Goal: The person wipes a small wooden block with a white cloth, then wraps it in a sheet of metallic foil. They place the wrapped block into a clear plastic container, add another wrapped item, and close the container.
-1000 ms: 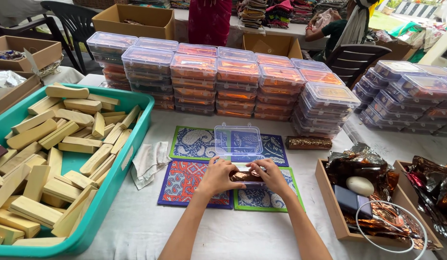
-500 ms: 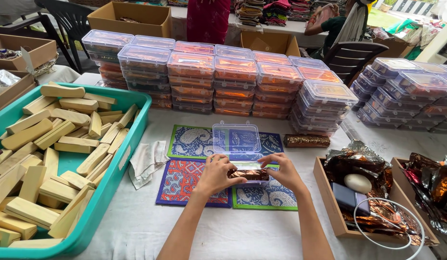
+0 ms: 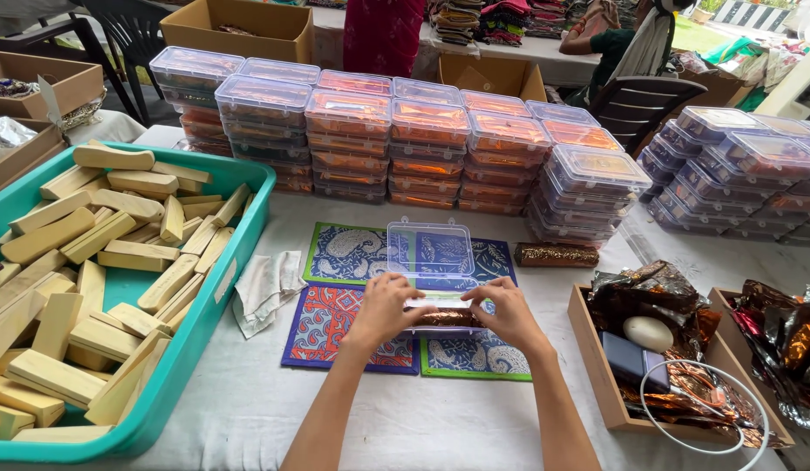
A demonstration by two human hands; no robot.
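Both hands, left hand [image 3: 383,307] and right hand [image 3: 507,311], pinch the ends of a foil-wrapped bar [image 3: 446,317], steadying it level inside the open clear box [image 3: 433,279] between them, lid tipped back clear of the fingers.

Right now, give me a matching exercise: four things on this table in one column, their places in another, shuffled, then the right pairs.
Things:
1. teal tray
2. open clear box
3. white cloth
4. wooden box

Places:
A. under the left hand and right hand, on the patterned mats
B. far left, full of pale wooden blocks
C. right side, holding foil wrappers
D. between the tray and the mats

Pairs: 1-B, 2-A, 3-D, 4-C
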